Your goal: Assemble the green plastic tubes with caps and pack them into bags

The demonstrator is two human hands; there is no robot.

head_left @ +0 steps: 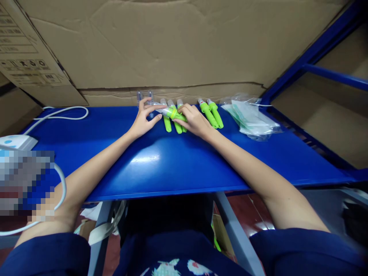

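Note:
My right hand (194, 119) is closed around a bright green pen-shaped device (178, 115) with a yellow ring, lying at a slant. At its left end is a clear cap (163, 110), with the thumb and index finger of my left hand (144, 119) about it; the other left fingers are spread. Beneath and behind the hands lie several similar green devices with clear tips, one of them a green device (167, 123) at the left. Two more, including a green device (215, 113), lie right of my right hand. Clear caps (139, 97) stand behind my left hand.
The blue table (172, 165) backs onto a cardboard wall (172, 46). Clear plastic bags (253, 117) with papers lie at the right, near a blue metal frame (310, 57). At the left are a white device (20, 142) and a white cable (63, 113).

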